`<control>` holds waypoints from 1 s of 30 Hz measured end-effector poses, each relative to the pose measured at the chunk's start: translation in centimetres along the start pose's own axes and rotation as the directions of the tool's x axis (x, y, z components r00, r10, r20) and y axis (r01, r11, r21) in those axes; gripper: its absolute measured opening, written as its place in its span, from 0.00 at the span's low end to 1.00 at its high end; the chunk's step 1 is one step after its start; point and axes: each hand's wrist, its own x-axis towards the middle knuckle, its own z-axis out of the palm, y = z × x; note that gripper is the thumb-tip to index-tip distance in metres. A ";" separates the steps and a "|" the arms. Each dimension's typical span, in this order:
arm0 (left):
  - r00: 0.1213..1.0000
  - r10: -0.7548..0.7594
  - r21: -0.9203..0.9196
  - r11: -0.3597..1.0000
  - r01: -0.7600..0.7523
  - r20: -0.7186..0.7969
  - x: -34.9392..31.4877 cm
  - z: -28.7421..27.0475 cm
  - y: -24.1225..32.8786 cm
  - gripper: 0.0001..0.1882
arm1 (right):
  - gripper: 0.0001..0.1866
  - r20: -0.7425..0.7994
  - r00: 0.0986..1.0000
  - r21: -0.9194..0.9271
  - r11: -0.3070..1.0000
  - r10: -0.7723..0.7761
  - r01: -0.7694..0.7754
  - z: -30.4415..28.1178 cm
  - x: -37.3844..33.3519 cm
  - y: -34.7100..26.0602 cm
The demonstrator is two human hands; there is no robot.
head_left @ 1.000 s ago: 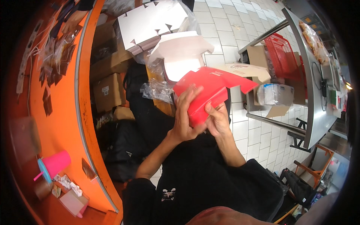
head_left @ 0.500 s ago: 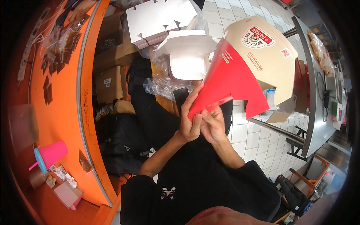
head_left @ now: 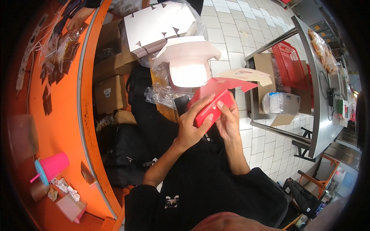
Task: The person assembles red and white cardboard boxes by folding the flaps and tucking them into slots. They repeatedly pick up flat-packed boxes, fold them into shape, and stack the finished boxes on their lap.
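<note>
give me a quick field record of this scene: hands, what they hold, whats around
left hand: left hand grips the red cardboard box, fingers over its folded edge
right hand: right hand pinches the same box from the other side
box state: partly folded, pale flap sticking out to the right
ahead: open white box, stack of flat white blanks in clear plastic
left side: orange counter with pink cup
right side: metal table, red basket
</note>
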 end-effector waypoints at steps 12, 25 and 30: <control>0.887 0.392 0.344 0.820 -0.457 0.243 0.1 -3.1 -1.4 0.28 | 0.19 0.024 0.995 -0.018 0.995 0.098 -0.098 0.2 -0.9 -0.6; 0.749 0.427 0.449 0.611 -0.652 0.506 2.1 -6.2 1.7 0.25 | 0.13 0.037 0.999 -0.398 0.917 0.012 0.004 -1.2 3.8 -6.9; 0.775 0.558 0.474 0.619 -0.626 0.295 2.2 -6.1 1.0 0.27 | 0.08 0.148 0.959 -0.497 0.821 -0.240 0.283 0.6 3.1 -5.9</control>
